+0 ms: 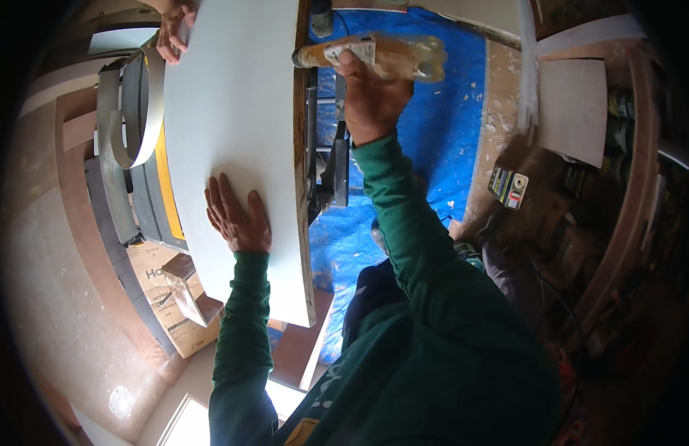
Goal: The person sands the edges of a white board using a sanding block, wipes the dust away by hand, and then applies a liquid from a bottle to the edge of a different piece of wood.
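A white board (233,97) with a rough brown edge runs lengthwise before me. My left hand (239,214) lies flat on its face, fingers spread. My right hand (376,93) is wrapped round a clear plastic bottle (404,59) with a label and a yellowish-brown content. The bottle lies sideways, its dark-capped or nozzle end (298,58) at the board's right edge; whether it touches the edge I cannot tell. At the far left edge of the board rests another person's hand (170,37).
Beneath the board stands a dark work stand with a yellow strip (173,189). A pale curled strip (147,141) hangs at its left. Blue sheeting (448,111) covers the floor at right. Lower left are a cardboard box (155,260) and a small wooden box (192,290); shelves (619,186) stand far right.
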Tool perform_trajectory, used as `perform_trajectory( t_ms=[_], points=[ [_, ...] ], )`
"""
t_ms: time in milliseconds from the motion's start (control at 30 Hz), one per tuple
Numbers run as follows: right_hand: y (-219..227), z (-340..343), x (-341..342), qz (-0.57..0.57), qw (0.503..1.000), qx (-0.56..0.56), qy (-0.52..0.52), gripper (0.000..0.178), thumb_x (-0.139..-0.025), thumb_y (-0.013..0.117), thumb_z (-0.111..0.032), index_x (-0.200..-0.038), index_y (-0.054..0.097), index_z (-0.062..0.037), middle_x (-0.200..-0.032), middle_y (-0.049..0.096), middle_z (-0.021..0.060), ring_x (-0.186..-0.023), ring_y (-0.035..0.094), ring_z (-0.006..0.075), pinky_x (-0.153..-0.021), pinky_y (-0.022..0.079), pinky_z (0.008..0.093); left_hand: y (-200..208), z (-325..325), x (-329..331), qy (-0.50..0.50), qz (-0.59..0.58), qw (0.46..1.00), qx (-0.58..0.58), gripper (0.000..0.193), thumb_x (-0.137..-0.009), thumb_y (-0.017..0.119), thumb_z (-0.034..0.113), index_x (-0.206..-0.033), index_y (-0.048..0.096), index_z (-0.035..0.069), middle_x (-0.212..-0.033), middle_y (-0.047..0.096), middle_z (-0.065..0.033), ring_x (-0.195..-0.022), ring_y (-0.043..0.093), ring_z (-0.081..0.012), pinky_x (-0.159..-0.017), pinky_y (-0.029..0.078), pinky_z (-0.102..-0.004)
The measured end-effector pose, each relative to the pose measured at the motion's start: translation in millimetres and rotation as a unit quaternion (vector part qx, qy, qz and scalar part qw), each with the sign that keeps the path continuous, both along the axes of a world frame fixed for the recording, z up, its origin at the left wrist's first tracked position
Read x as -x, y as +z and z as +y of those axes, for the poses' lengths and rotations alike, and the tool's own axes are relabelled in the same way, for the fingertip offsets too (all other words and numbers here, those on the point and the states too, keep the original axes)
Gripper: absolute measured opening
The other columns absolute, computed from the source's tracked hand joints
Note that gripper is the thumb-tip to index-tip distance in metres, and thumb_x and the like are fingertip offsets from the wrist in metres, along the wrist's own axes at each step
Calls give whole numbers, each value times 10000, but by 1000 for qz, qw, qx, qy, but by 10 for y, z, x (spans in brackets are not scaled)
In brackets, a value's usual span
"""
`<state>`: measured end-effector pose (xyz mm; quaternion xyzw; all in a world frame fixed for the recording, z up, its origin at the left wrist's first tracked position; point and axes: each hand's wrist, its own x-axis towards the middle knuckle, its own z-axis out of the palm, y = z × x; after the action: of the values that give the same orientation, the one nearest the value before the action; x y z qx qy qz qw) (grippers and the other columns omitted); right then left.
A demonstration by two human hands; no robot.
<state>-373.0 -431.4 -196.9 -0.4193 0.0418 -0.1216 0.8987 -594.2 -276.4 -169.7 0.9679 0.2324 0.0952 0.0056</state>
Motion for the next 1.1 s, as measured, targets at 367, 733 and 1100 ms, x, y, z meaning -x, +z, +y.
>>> perform_trajectory(
  t_ms=[367, 733, 1100],
  points=[
    [-21, -3, 24, -14, 998, 51, 46, 343, -802, 725, 11, -1100, 558, -15, -1042, 639, 69, -957, 623, 167, -849, 519, 316, -26, 7, -11, -6, -11, 1000, -12, 570, -947, 443, 377, -1413, 398, 51, -1451, 376, -201, -1341, 340, -386, -1099, 234, -518],
    [-33, -206, 747, 71, 986, 84, 124, 511, -811, 703, 33, -1247, 445, -38, -1173, 562, 82, -1105, 549, 170, -914, 484, 325, 11, 28, 21, 6, -7, 1000, 9, 621, -936, 448, 417, -1403, 391, 11, -1455, 360, -218, -1357, 314, -389, -1105, 214, -531],
    [-131, -385, 1055, 89, 963, -166, 192, 357, -898, 643, -205, -1200, 528, -52, -1247, 558, 95, -1171, 523, 239, -1028, 414, 425, -22, 66, 4, 4, 2, 1000, -11, 615, -934, 437, 422, -1403, 398, 26, -1458, 358, -212, -1352, 321, -389, -1106, 223, -535]
  ],
)
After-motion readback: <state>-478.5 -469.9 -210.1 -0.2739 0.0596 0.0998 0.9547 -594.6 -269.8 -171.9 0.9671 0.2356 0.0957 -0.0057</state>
